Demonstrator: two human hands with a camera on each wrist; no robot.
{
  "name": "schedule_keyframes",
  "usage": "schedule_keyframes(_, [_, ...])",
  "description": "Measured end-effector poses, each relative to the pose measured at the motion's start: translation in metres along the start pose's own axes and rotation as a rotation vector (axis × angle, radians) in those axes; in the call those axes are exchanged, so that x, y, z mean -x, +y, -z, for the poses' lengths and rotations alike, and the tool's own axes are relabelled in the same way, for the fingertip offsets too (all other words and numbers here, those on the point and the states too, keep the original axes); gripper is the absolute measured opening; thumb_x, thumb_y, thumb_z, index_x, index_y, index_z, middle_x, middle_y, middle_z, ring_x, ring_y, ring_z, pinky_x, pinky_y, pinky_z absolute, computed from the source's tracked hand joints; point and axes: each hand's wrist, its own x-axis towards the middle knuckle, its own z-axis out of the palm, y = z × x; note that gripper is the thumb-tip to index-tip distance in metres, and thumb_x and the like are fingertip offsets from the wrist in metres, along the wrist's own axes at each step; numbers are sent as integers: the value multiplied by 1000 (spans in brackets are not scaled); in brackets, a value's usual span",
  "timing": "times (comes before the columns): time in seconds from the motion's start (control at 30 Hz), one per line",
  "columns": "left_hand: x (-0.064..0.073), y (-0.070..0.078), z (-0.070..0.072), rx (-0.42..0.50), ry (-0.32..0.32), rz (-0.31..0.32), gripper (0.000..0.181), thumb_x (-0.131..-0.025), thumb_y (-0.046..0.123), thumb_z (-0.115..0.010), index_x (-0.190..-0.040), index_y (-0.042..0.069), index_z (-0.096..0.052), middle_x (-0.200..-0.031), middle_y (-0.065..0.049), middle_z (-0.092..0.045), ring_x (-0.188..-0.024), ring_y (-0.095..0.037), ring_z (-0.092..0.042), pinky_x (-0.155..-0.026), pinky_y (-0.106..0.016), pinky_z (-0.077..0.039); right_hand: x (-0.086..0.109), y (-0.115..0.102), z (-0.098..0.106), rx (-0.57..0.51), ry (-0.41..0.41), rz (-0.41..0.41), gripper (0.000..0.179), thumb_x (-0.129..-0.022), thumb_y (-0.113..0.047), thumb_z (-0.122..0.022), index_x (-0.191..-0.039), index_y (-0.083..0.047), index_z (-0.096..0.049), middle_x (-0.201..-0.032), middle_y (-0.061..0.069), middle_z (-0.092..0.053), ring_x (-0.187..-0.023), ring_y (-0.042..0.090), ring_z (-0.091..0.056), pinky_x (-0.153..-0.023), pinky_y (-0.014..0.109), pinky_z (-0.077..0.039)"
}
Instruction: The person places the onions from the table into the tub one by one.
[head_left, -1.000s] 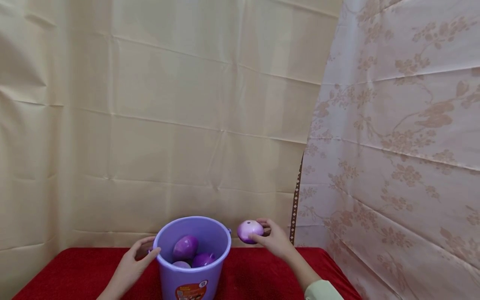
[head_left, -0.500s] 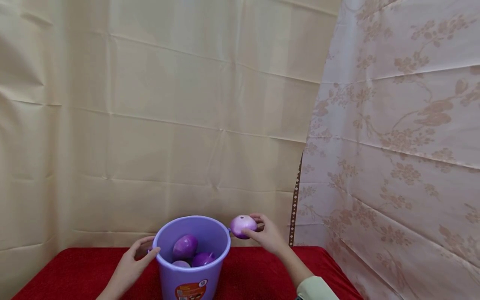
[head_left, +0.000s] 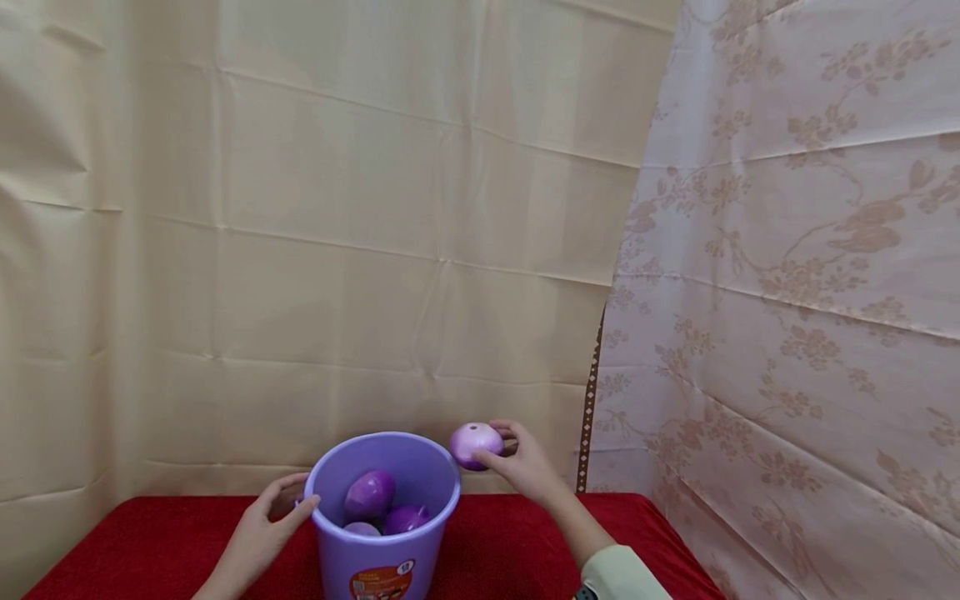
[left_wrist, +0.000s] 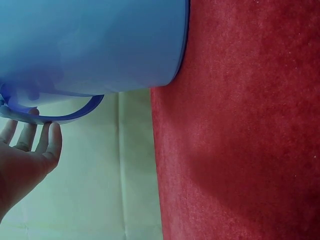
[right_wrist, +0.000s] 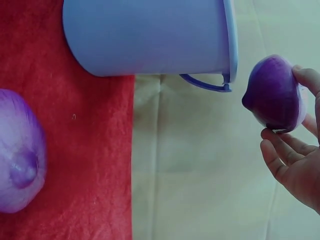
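Observation:
My right hand [head_left: 525,462] pinches a glossy purple toy onion [head_left: 472,444] between thumb and fingers, right at the far right rim of a lavender bucket [head_left: 330,558]. The right wrist view shows this onion's pointed tip facing the bucket, its far end partly covered by the fingers. At the bucket's left side, my left hand [head_left: 262,525] grips the rim, thumb over the edge. In the left wrist view its fingertips [left_wrist: 55,132] touch the bucket's hanging handle [left_wrist: 82,112]. Inside the bucket lie several similar purple pieces, among them a darker rounded one [head_left: 371,493].
Another purple toy onion [right_wrist: 20,155] lies on the red cloth [right_wrist: 95,165] in the right wrist view. The bucket stands on the red-covered table [head_left: 172,533]. A beige curtain [head_left: 337,250] hangs behind, and a floral curtain [head_left: 810,292] closes the right side.
My right hand has moved left and slightly up with the toy onion, from right of the bucket to its rim. The left hand and the bucket stay in place.

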Motion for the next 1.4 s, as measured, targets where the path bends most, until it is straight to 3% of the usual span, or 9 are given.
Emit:
schedule_keyframes(0.33, [1,1,1,-16,-17,31,49,-89,33,-63,-128,7,-50,-120,-17,-61,-90,9,-50,-75,-20,-47,-2,-4,-10,-11,-26,18,57,-79,-24,-75,-123,3,-52,-115,23,-60,-91,24,-61,-71,29,-50])
schedule_keyframes(0.6, [2,2,2,-15,-18,40,49,-89,34,-63,-128,7,-50,-120,-17,-61,-97,-6,-55,-75,-21,-47,-2,-9,-19,-13,-51,28,57,-79,-24,-75,-123,3,-52,-114,21,-60,-92,23,-62,-73,28,-51])
schedule_keyframes(1.03, [0,1,1,-6,-10,18,48,-89,35,-62,-127,8,-51,-119,-16,-62,-90,10,-50,-75,-21,-47,-8,-16,-36,-43,-67,45,57,-79,-25,-75,-123,3,-52,-114,21,-61,-93,25,-61,-75,28,-50])
schedule_keyframes(1.4, [-1,1,1,-6,-14,26,49,-89,33,-63,-128,7,-51,-120,-17,-62,-89,11,-49,-74,-20,-47,-11,-19,-52,-67,-57,31,56,-78,-25,-75,-122,1,-53,-114,19,-61,-91,21,-61,-74,26,-50])
